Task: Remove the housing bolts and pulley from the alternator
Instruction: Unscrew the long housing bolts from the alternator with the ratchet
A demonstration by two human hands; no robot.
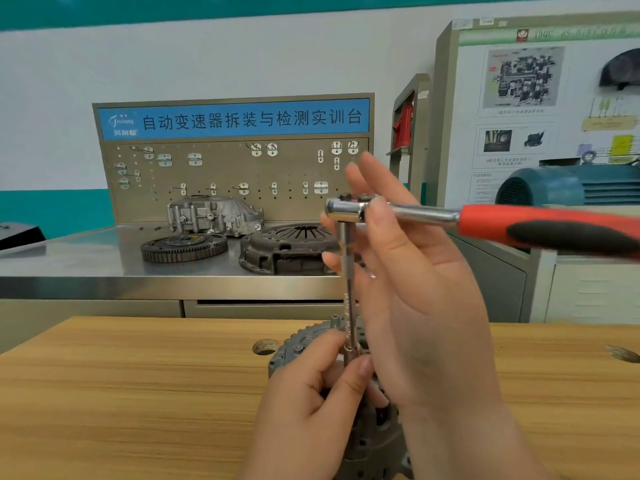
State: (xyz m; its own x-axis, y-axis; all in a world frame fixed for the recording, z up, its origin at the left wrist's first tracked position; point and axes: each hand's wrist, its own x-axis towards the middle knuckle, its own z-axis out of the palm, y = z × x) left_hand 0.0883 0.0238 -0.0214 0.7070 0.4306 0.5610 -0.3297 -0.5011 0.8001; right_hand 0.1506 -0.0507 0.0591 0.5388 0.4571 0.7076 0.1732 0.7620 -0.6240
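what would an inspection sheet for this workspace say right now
surface: wooden bench top, with a hole near the work
job's things: alternator sits on the bench top; ratchet with extension bar stands upright over it
clutter: nothing seen
grippers: left hand pinches the extension bar's lower end; right hand holds the ratchet's head, red handle free
cables: nothing seen
surroundings: steel bench behind carries a flywheel, clutch cover and aluminium housing; pegboard; teal motor at right
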